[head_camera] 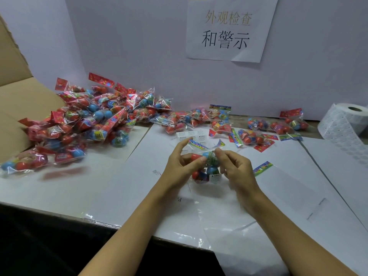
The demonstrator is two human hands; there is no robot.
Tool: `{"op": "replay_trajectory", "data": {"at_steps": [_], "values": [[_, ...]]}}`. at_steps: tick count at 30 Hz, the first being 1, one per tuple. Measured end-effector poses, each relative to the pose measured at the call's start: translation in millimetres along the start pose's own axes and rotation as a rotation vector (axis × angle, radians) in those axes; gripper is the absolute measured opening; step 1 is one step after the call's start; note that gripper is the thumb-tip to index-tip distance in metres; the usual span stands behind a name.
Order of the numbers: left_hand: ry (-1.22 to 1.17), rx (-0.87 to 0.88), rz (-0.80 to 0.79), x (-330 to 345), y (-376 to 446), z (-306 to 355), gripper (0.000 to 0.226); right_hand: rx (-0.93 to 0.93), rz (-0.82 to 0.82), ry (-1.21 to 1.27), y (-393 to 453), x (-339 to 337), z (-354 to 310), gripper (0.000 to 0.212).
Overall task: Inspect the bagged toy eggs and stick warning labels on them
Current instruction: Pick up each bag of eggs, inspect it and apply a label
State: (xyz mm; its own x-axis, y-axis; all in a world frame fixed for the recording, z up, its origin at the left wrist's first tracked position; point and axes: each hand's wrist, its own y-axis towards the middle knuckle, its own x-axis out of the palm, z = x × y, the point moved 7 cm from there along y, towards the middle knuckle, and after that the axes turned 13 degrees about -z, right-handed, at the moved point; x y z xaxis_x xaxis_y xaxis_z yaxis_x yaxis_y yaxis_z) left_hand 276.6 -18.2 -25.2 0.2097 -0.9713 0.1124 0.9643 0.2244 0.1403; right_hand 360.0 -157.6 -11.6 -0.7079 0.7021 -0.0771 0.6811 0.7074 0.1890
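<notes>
I hold one clear bag of red and blue toy eggs (207,170) a little above the white table (119,186), near its middle. My left hand (179,166) grips the bag's left side, thumb across a red egg. My right hand (237,168) pinches the bag's upper right part at a green-banded egg. A white warning label (215,177) is stuck on the bag's lower front. A strip of white warning labels (192,136) lies on the table just behind my hands, partly hidden by my fingers.
A big heap of bagged eggs (93,120) fills the left, spilling from a cardboard box (18,100). Several more bags (256,130) lie along the back wall to the right. A label roll (346,124) stands at the far right. A paper sign (229,30) hangs on the wall.
</notes>
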Motion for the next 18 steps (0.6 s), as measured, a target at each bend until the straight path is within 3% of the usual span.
{"op": "replay_trajectory", "data": {"at_steps": [3, 7, 9, 12, 18], "values": [[0.027, -0.019, -0.060, 3.4, -1.9, -0.8, 0.064, 0.069, -0.055, -0.043, -1.5, 6.4, 4.1, 0.041], [0.046, 0.003, -0.040, 3.0, -1.4, 2.3, 0.025, 0.078, -0.029, 0.010, 0.3, 2.1, 4.5, 0.043], [0.081, 0.002, -0.036, 2.5, -0.1, 2.8, 0.017, 0.100, -0.007, 0.053, 1.1, -1.0, 6.6, 0.040], [0.050, -0.019, -0.049, 3.9, 0.2, 2.0, 0.014, 0.107, 0.004, 0.028, 1.9, -1.9, 7.8, 0.022], [0.069, 0.008, -0.083, 9.2, -1.8, 4.4, 0.023, 0.053, 0.027, 0.161, 2.1, -3.4, 6.9, 0.032]]}}
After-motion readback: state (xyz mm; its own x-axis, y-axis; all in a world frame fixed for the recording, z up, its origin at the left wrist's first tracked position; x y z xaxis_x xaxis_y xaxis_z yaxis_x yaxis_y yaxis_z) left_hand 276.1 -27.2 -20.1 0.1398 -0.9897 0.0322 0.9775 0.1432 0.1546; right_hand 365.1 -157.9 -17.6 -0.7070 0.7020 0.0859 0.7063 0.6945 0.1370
